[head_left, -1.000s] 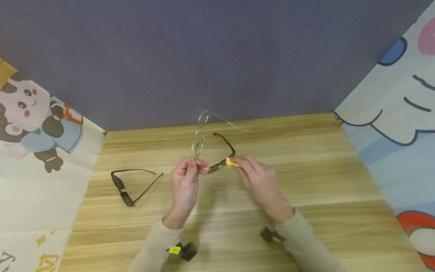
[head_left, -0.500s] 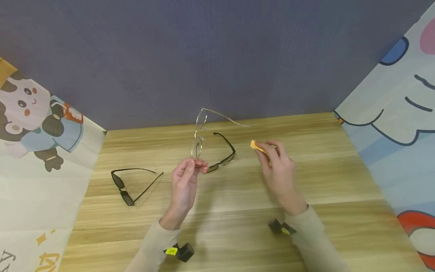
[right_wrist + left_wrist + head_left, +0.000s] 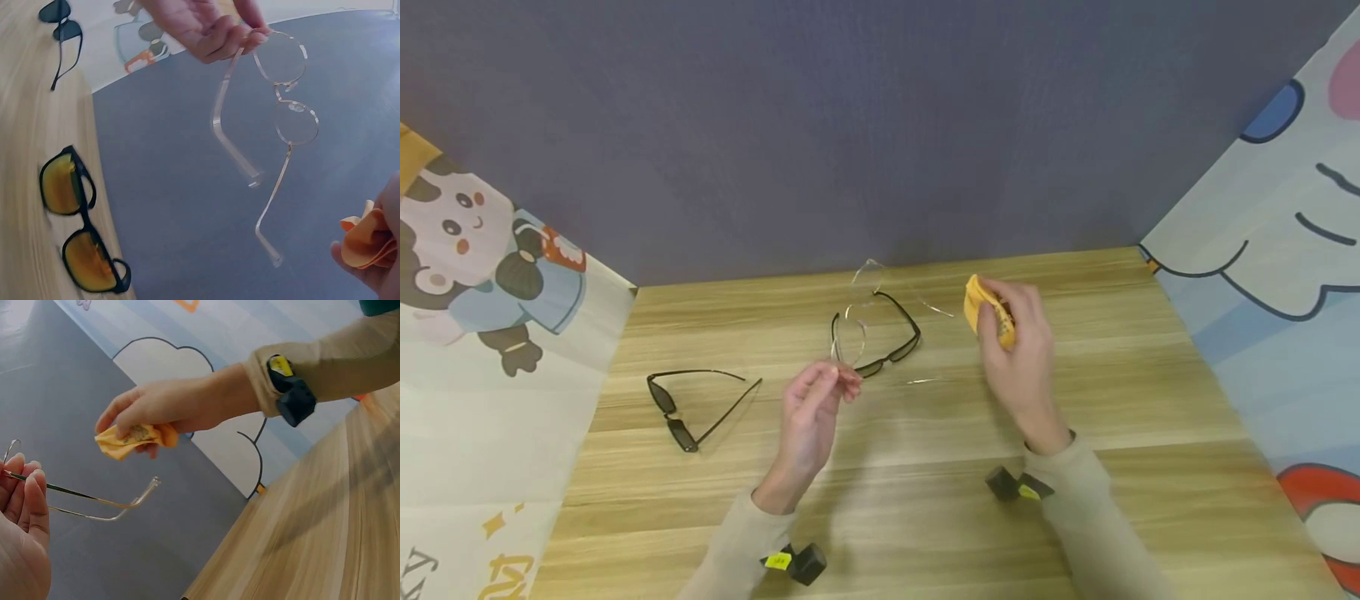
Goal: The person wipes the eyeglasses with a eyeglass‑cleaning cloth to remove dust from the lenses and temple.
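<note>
Cut-off lettering (image 3: 418,571) on the left wall shows "KY"; the print on the yellow tag (image 3: 778,561) is too small to read. Above the desk (image 3: 910,467), toward its far edge, the left hand (image 3: 808,408) pinches wire glasses (image 3: 297,124), partly blocking black glasses (image 3: 904,347). The right hand (image 3: 1021,350) grips a yellow cloth (image 3: 987,312). Sunglasses (image 3: 681,435) lie near the left edge.

Dark cut-off letters (image 3: 418,572) ending in "y" mark the wall panel (image 3: 452,442) far left of the left fingers (image 3: 822,383); the yellow label (image 3: 778,561) below them is unreadable.
</note>
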Available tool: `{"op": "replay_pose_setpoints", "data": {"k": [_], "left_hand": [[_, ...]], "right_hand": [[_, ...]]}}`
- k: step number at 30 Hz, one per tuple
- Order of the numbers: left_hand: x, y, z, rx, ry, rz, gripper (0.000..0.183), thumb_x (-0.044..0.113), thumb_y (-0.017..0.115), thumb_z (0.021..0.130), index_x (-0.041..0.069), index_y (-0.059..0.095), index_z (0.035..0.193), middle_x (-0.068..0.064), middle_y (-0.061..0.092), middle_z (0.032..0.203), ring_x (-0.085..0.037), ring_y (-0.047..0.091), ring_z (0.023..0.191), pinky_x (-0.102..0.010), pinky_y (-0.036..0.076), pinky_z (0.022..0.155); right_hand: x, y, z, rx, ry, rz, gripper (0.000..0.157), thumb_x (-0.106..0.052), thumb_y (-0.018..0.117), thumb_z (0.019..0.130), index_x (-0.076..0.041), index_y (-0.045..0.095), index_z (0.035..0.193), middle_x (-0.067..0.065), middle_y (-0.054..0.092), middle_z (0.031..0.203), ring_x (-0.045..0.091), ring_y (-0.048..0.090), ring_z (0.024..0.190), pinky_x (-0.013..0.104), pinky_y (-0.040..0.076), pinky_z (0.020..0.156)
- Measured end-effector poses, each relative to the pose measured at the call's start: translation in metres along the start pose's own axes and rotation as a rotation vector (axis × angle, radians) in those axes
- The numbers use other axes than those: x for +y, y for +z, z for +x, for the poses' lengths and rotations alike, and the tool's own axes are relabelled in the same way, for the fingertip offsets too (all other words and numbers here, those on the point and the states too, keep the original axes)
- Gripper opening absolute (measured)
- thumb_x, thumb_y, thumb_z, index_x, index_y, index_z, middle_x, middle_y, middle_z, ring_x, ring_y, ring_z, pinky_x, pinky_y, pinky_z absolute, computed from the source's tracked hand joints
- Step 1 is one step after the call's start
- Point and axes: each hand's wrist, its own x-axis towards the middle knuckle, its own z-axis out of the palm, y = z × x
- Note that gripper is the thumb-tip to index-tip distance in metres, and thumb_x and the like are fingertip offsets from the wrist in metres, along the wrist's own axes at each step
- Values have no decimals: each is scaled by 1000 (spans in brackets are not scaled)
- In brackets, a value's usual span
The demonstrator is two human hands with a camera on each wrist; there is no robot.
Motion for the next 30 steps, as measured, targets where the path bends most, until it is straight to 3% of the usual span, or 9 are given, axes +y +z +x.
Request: {"op": "replay_pose_setpoints", "data": {"k": [3,7,10,13,19,22,26,30], "left_hand": [[-1,1,-2,9,-16,0,45,-6,35,104,17,73,99,7,74,95,-3,65,85,-12,52,77],[-1,3,-6,76,-66,-1,44,-4,37,101,18,74,93,8,73,90,-3,64,81,-13,52,73],[-1,4,-8,121,-106,15,42,-2,39,100,19,73,88,8,72,88,-4,63,80,-14,51,71],[-1,5,-8,132,-131,43,41,-1,40,100,21,72,86,10,70,86,-4,61,79,-14,50,71],[1,6,-8,94,-142,92,43,-2,39,100,23,70,84,12,66,84,-4,58,79,-15,48,71],[-1,6,-9,61,-137,107,42,-1,38,98,24,68,83,12,64,83,-4,56,79,-16,46,72],[-2,5,-11,-10,-108,90,38,-1,37,97,21,62,82,12,60,82,-5,53,80,-17,44,74],[-2,3,-10,-69,-81,81,37,-2,35,98,21,61,84,12,59,85,-5,52,82,-17,45,77]], "right_hand": [[-1,4,6,4,30,57,23,5,61,95,2,71,116,22,67,107,25,61,96,17,52,86],[0,10,10,-20,61,123,22,7,63,96,3,72,115,22,67,110,22,61,100,18,53,88],[0,14,11,-53,101,232,27,9,59,97,7,68,123,23,64,115,18,59,97,14,53,80],[-2,16,11,-94,140,379,36,12,54,97,11,60,133,17,60,122,14,57,99,14,53,79],[-8,21,17,-139,90,555,45,8,57,98,14,49,142,2,57,134,17,54,118,26,49,103],[-11,23,22,-185,96,548,50,8,61,96,11,48,144,7,57,138,19,52,122,29,46,110],[-11,24,23,-293,128,415,54,6,66,94,3,51,146,15,57,139,18,52,125,31,43,112],[-7,24,22,-371,98,306,45,3,69,94,2,59,138,16,62,130,18,56,118,29,46,107]]}}
